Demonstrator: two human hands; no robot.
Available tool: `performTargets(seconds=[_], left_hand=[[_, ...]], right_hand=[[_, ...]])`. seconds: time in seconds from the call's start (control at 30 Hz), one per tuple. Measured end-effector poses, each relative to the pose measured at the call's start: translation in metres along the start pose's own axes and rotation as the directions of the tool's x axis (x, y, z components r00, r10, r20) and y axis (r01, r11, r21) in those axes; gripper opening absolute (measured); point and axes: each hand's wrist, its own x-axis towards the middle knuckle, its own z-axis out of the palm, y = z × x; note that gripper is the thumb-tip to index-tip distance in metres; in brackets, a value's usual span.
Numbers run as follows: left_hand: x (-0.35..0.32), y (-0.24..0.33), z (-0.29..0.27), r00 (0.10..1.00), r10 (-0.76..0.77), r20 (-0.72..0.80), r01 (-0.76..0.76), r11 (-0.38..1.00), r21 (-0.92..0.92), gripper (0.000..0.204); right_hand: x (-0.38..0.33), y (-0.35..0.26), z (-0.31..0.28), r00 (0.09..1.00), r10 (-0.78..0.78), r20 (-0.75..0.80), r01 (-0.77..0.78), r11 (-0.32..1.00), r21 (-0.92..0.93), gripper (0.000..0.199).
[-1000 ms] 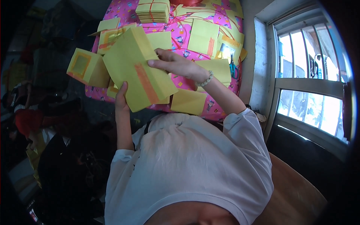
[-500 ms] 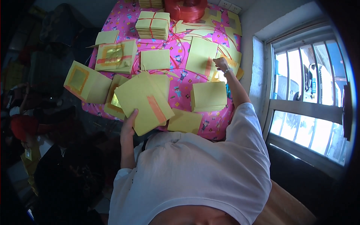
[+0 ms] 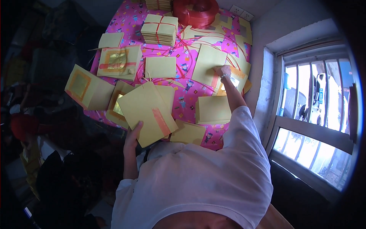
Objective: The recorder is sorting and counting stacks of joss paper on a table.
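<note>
Near the front edge of the table, my left hand [image 3: 132, 136] grips the lower left edge of a stack of yellow paper sheets [image 3: 142, 110], the top one bearing an orange stripe. At the right, my right hand [image 3: 224, 71] has its fingers closed at the right edge of a large yellow paper sheet [image 3: 206, 61]; the fingertips are small and partly hidden. Beneath that wrist lies a foil-pasted sheet [image 3: 237, 76] with an orange border. Between the hands is a yellow paper pile [image 3: 214, 110].
A pink patterned tablecloth [image 3: 185, 100] covers the table. Toward the back stand a bundle tied with red string [image 3: 159, 30] and a red coil of plastic twine [image 3: 194, 14]. Foil-decorated sheets [image 3: 119, 61] lie at left. A barred window [image 3: 314, 103] is on the right.
My right hand has shifted a little left over the large sheet's edge, and more of the foil-pasted sheet shows. My left hand keeps its grip. The whole view has tilted slightly.
</note>
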Motion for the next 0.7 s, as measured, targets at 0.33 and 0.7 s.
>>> performTargets(seconds=[0.33, 0.7], left_hand=[[0.004, -0.005, -0.003, 0.999, 0.032, 0.02, -0.032, 0.999, 0.003, 0.055], [0.001, -0.012, -0.009, 0.998, 0.062, 0.011, -0.062, 0.998, -0.03, 0.055]], right_hand=[[-0.034, -0.026, -0.019, 0.973, 0.229, -0.012, -0.228, 0.972, 0.048, 0.065], [-0.034, -0.019, -0.003, 0.928, -0.275, -0.252, 0.341, 0.9, 0.273, 0.042]])
